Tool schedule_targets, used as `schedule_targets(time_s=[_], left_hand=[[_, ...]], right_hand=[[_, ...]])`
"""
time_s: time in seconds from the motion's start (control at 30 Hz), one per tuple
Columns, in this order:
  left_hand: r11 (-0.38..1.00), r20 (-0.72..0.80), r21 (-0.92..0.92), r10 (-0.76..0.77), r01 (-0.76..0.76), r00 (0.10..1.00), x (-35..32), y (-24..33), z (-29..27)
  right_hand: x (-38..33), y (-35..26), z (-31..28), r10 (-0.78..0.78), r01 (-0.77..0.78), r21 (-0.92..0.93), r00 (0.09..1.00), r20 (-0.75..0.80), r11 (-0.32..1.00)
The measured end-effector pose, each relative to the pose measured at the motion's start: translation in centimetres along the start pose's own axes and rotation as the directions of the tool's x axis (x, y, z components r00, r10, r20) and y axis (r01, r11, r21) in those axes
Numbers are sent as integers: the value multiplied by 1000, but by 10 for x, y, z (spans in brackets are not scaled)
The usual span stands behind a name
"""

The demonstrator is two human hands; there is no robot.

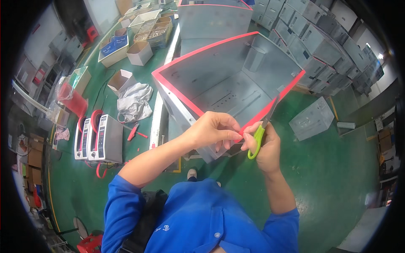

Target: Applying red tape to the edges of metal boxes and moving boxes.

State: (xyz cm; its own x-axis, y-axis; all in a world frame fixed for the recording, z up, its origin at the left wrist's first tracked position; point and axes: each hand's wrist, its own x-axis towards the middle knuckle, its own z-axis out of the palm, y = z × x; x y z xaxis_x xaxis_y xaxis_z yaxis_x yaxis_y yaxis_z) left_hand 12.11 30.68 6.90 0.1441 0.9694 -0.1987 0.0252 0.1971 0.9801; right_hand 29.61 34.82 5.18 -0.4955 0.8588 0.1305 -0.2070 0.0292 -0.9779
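Left hand (213, 128) is pinched shut, fingertips (236, 135) on the red tape (177, 90) at the near corner of the open grey box (236, 80). Right hand (265, 145), touching the left, is wrapped tight around green-handled scissors (261, 126), blade poking up along the taped rim just past the pinch.

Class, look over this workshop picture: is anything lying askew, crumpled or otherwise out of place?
Two things stand out. A grey metal box lies tilted alone on the green floor, apart from the stacked boxes behind. A crumpled pale cloth sits heaped beside a small open carton. Otherwise the left hand and right hand work at the red-edged box.
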Motion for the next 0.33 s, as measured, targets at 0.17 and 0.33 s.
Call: schedule_targets(time_s=[0.17,0.33], left_hand=[[990,9,-140,-30,31,1000,4,-3,2],[981,-15,-193,-10,7,1000,7,-10,2]], right_hand=[[3,0,-2,17,-17,6,999,-46,1000],[-11,2,-33,137,-97,-329,985,102,939]])
